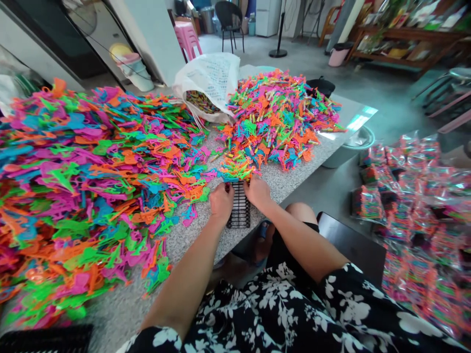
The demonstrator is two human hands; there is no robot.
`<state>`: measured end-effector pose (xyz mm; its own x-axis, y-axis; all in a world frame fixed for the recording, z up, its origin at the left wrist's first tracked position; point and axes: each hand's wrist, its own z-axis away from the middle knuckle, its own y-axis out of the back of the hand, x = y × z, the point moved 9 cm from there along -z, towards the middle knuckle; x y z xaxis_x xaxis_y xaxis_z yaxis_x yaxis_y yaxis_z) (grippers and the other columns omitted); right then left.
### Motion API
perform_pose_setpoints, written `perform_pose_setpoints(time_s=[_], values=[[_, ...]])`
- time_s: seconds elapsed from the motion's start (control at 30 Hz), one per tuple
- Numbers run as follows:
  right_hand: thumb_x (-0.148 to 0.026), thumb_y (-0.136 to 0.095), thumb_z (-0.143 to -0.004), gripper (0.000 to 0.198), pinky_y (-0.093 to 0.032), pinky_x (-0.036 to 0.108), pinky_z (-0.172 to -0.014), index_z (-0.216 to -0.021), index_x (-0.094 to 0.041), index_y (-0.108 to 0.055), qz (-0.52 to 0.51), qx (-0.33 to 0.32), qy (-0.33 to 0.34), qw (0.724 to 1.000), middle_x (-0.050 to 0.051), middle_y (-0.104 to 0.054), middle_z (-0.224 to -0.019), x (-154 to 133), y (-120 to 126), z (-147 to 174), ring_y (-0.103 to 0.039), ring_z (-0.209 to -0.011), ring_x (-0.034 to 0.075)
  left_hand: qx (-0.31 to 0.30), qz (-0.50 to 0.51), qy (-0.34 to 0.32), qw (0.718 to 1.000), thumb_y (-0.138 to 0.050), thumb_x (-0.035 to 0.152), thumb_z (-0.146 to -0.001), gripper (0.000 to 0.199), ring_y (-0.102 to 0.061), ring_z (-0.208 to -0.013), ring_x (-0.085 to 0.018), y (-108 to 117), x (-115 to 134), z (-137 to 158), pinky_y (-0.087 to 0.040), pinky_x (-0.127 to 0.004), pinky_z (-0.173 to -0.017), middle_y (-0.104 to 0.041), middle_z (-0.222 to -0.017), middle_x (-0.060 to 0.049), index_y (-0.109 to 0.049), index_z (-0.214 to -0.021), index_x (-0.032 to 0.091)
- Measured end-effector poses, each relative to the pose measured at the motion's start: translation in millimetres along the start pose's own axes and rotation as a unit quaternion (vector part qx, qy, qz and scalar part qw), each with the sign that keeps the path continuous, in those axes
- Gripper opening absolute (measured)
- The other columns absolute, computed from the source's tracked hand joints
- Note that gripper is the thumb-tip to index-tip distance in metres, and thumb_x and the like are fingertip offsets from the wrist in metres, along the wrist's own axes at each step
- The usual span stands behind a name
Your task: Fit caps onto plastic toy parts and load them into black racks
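A narrow black slotted rack [239,212] lies on the speckled stone tabletop in front of me. My left hand [222,201] is closed at the rack's far left side, thumb and fingers pinched on its edge. At the opposite edge my right hand [258,192] is closed in a similar way, its fingertips partly hidden. Small bright plastic pieces [237,169] in green, yellow, orange and blue stand in a row at the rack's far end, just beyond my fingers. The near slots show no pieces.
A large heap of colourful plastic pieces [91,176] covers the left of the table [198,230]. Another heap [279,113] lies at the back right, beside an open white sack [209,81]. Filled clear bags [412,206] cover the floor at right, near a bucket [349,149].
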<state>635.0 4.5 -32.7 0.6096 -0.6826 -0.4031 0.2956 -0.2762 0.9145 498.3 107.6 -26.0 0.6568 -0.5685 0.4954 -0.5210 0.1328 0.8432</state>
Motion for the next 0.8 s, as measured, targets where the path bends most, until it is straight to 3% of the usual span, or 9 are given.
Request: perform_pose_setpoints(time_s=[0.3, 0.53, 0.8], values=[[-0.032, -0.042, -0.108, 0.038, -0.058, 0.039, -0.092, -0.129, -0.007, -0.063, 0.01, 0.006, -0.022, 1.0, 0.022, -0.075, -0.115, -5.9, -1.0, 3.6, -0.075, -0.105, 0.032, 0.009, -0.06, -0.005, 0.998, -0.049, 0.035, -0.104, 0.033, -0.071, -0.088, -0.025, -1.8, 1.1, -1.1, -0.047, -0.033, -0.078, -0.077, -0.098, -0.015, -0.074, -0.1, 0.015], [-0.034, -0.045, -0.108, 0.04, -0.058, 0.041, -0.093, -0.132, -0.008, -0.061, -0.001, -0.017, -0.018, 1.0, 0.021, -0.075, -0.114, -4.7, -0.8, 2.8, -0.074, -0.107, 0.032, -0.008, -0.049, 0.007, 0.999, -0.049, 0.038, -0.105, 0.032, -0.071, -0.086, -0.024, 5.6, 1.0, 0.5, -0.044, -0.032, -0.075, -0.078, -0.1, -0.013, -0.075, -0.101, 0.018], [-0.031, -0.04, -0.109, 0.037, -0.057, 0.037, -0.092, -0.131, -0.008, -0.06, -0.003, -0.008, -0.028, 1.0, 0.022, -0.073, -0.118, -12.0, -6.8, 3.6, -0.073, -0.108, 0.03, -0.003, -0.075, -0.014, 0.997, -0.049, 0.038, -0.104, 0.031, -0.071, -0.09, -0.027, -0.7, 4.0, 1.1, -0.047, -0.033, -0.075, -0.075, -0.102, -0.015, -0.073, -0.102, 0.018]])
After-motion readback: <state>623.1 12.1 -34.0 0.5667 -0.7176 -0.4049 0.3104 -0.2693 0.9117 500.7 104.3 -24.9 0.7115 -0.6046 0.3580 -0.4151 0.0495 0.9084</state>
